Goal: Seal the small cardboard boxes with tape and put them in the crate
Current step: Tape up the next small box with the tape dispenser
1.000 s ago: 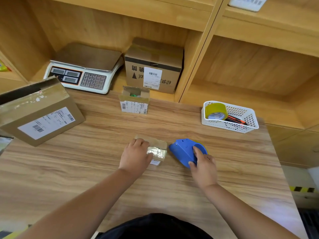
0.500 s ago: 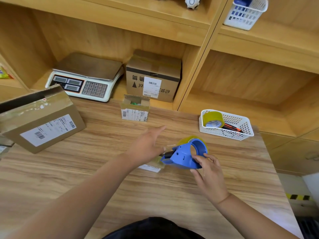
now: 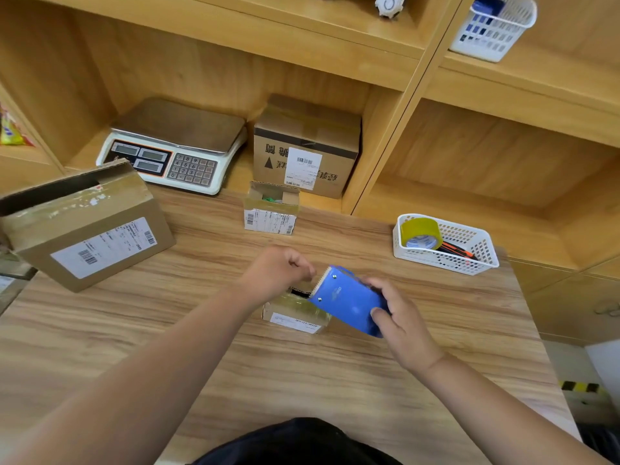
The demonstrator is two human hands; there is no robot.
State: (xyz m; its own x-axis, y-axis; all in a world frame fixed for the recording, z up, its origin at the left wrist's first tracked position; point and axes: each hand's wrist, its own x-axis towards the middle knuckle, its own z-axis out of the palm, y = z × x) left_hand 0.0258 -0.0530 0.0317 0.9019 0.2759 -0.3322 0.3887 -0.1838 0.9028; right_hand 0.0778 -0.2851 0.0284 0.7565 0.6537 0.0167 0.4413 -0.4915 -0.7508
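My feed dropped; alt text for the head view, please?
The right hand holds a blue tape dispenser over one end of a small box on the table, the left hand curled at its toothed edge. An open box sits farther back.

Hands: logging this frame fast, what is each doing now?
Left hand: curled by the toothed edge of the blue tape dispenser; pinching tape or not, cannot tell.
Right hand: grips the blue tape dispenser.

Bare bench [image 3: 335, 380] lies open in front of the hands. A large carton [image 3: 87, 226] blocks the left; a white basket [image 3: 446, 245] stands at right rear.
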